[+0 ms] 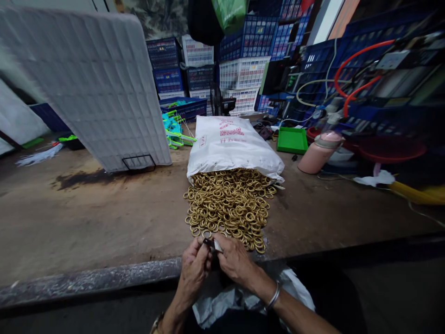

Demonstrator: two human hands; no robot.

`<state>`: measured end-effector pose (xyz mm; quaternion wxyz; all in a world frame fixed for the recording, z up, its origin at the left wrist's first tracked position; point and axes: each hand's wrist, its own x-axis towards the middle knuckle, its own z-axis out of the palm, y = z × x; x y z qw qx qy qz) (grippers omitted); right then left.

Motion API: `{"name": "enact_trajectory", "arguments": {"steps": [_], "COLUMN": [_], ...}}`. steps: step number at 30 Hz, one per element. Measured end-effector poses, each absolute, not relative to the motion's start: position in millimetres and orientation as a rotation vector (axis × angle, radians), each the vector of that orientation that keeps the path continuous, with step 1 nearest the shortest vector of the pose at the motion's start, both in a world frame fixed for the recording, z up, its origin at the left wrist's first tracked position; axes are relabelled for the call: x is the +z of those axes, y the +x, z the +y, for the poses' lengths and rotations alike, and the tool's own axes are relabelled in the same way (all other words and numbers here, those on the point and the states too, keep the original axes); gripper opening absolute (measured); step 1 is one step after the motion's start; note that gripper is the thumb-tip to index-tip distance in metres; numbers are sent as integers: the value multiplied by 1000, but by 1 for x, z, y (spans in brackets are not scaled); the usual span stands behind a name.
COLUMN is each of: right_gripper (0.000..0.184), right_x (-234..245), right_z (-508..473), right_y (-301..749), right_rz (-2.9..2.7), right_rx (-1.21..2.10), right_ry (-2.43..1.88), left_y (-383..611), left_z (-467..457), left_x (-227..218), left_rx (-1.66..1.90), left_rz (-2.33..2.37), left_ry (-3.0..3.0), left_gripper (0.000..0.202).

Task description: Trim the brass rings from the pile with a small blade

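My left hand (195,265) is closed in a pinch at the table's front edge, beside my right hand (237,260), whose fingers are closed too. Between the fingertips shows a small piece, dark at one end and pale at the other (217,245); its kind is not clear. Whether the left fingers also grip a ring cannot be made out. Just beyond both hands lies a heap of brass-coloured rings (231,204), spilling from the open mouth of a white woven sack (236,144) with red print.
A large white ribbed panel (104,88) stands at the left on a wire stand. A pink bottle (320,153) and a green tray (292,140) are right of the sack. Stacked crates (243,72) fill the back. Pale crumpled material (222,304) lies below the table edge.
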<state>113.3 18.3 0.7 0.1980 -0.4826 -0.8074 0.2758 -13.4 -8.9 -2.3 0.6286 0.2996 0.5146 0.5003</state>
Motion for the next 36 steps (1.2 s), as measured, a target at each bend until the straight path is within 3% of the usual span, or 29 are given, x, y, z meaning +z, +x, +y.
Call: {"name": "enact_trajectory", "arguments": {"steps": [11, 16, 23, 36], "right_gripper": [26, 20, 32, 26], "right_x": [-5, -14, -15, -34], "right_z": [23, 28, 34, 36], "right_y": [112, 109, 91, 85], "right_rz": [-2398, -2350, -2383, -2402], "right_rx": [606, 495, 425, 318], "right_ry": [-1480, -1498, -1517, -1570], "left_y": [-20, -29, -44, -58], "left_z": [-18, -27, -25, -15], "left_x": [-1, 7, 0, -6], "left_rx": [1132, 1189, 1267, 1291], "left_rz": [1261, 1071, 991, 839], "left_ry": [777, 547, 434, 108], "left_gripper": [34, 30, 26, 17]}}
